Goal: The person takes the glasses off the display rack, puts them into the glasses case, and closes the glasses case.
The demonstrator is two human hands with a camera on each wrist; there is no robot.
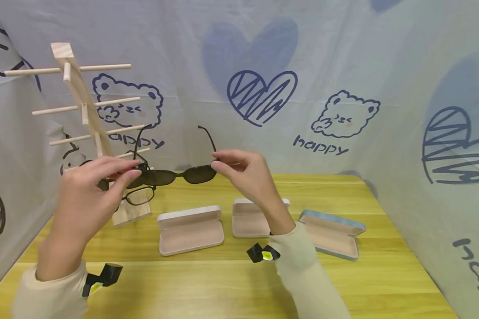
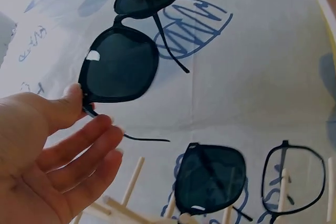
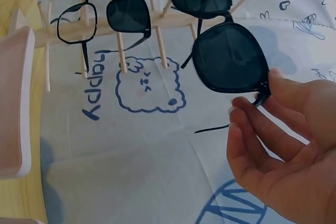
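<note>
Printed backdrop (image 1: 259,53) fills the rear of my head feed, with the bench (image 1: 199,285) below it. A pale wooden rack (image 1: 78,88) stands at the bench's left, and a white case (image 1: 191,239), a second white case (image 1: 250,223) and a blue case (image 1: 331,241) lie open in a row. On the rack I make out a dark-lensed pair (image 3: 128,13) and clear glasses (image 1: 140,196). Above the bench, the left hand (image 1: 92,195) and right hand (image 1: 247,173) each pinch one end of the sunglasses (image 1: 199,174) near the hinge, between thumb and fingers. The sunglasses hang in the air, arms unfolded and directed away from the wearer.

I judge the step in hand to be a two-handed carry in front of the rack. The next move, I'd say, calls for an even grip at both hinges, the frame level and its arms clear of the pegs (image 1: 107,67).
</note>
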